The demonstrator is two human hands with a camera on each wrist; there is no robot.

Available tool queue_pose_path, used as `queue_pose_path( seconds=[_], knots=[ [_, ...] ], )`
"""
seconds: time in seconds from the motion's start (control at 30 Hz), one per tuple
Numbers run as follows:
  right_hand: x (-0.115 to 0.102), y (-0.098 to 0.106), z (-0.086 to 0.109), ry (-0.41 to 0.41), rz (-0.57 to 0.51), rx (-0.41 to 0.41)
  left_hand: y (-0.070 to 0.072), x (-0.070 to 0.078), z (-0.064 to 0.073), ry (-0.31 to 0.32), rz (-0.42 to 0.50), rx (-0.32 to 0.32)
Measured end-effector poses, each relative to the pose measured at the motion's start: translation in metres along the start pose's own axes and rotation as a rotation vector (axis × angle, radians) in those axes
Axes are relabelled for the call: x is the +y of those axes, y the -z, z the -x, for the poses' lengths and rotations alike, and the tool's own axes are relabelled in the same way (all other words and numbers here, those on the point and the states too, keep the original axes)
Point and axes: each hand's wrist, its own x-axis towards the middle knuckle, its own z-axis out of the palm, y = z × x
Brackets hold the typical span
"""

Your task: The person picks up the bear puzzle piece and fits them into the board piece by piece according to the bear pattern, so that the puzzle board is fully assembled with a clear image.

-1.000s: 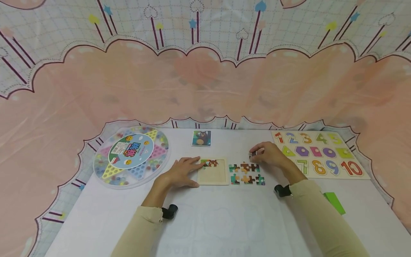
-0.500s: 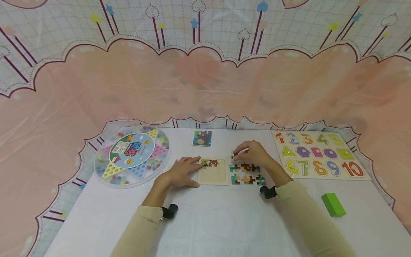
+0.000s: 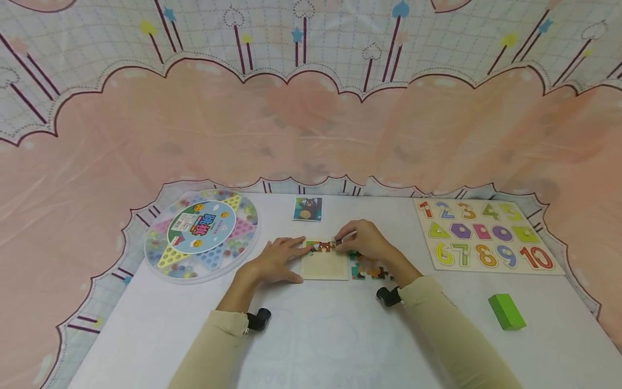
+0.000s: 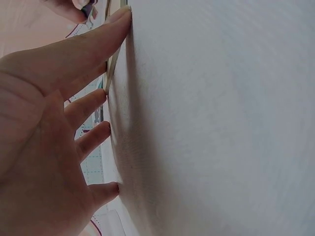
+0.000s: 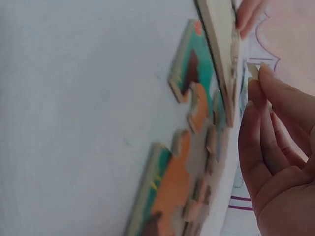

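Note:
My right hand (image 3: 366,240) pinches a small jigsaw piece (image 5: 253,70) between thumb and fingertips, over the top right corner of the square wooden puzzle tray (image 3: 323,268). Fitted pieces (image 3: 323,247) with a brown bear's head line the tray's upper part. At the tray's left side rests my left hand (image 3: 277,262), its fingers spread, with the thumb at the lower left corner and a fingertip by the fitted pieces. Loose jigsaw pieces (image 3: 371,271) in teal, brown and orange lie right of the tray, partly hidden by the right hand.
Behind the tray lies a bear picture card (image 3: 308,209). A round Chinese checkers set (image 3: 201,227) stands at the left. A number-and-shape board (image 3: 555,266) fills the back right, with a green block (image 3: 507,312) in front of it.
My right hand has carried the pinched jigsaw piece leftward, from above the loose pieces to the tray's top right corner. The left hand has stayed at the tray.

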Motion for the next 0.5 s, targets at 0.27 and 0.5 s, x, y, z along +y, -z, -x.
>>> queue_pose_path(
  seconds=[0.27, 0.5],
  knots=[
    [0.002, -0.010, -0.003, -0.060, 0.017, -0.006, 0.000, 0.000, -0.001, -0.001, 0.007, -0.002],
    [-0.007, -0.013, -0.006, -0.113, 0.055, -0.018, 0.000, 0.000, 0.000, 0.008, 0.012, -0.003]
  ],
)
